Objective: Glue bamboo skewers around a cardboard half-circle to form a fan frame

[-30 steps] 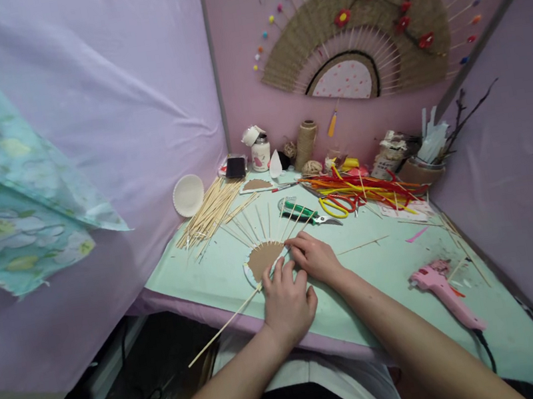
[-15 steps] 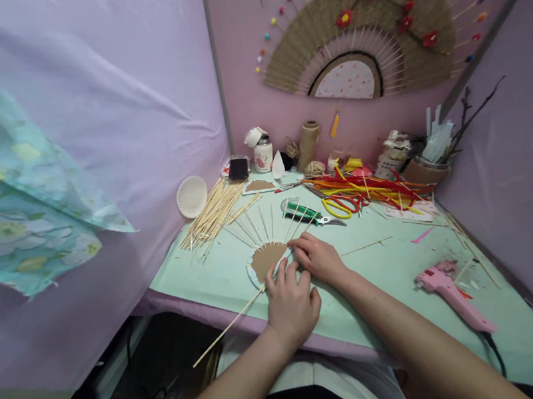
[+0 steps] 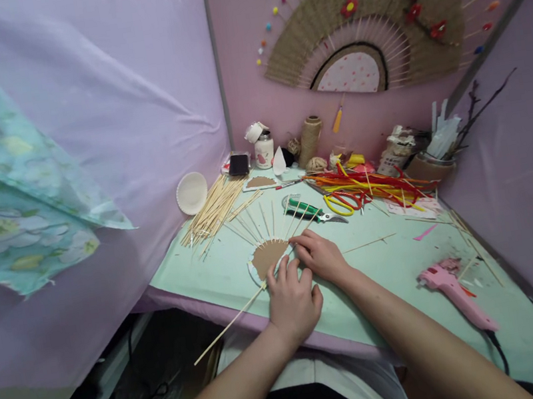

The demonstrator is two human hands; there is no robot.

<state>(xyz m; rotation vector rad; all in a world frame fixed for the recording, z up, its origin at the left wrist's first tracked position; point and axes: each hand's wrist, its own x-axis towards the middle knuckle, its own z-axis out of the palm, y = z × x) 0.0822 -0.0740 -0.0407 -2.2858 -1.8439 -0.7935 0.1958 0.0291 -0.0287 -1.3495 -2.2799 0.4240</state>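
A brown cardboard half-circle (image 3: 266, 259) with a pale rim lies on the table, and thin wooden sticks (image 3: 264, 221) fan out from its curved edge. Along its straight edge runs another stick (image 3: 230, 325), whose long end juts past the table's front edge. My left hand (image 3: 293, 298) rests with spread fingers on that straight edge, thumb held apart. At the far right corner of the half-circle, my right hand (image 3: 322, 255) has bent fingers closed at the edge. Its thumb is hidden. A pair of green-handled pruning shears (image 3: 302, 207) lies beyond my right hand.
A pink glue gun (image 3: 457, 297) with a cord lies at right. Behind are a pile of sticks (image 3: 214, 208), scissors (image 3: 340, 202), red and yellow pipe cleaners (image 3: 375, 185) and a twine roll (image 3: 311, 142). A large decorated fan (image 3: 304, 52) hangs on the wall.
The camera view has shifted slightly. My hands and the cardboard half-circle keep nearly the same positions relative to each other.
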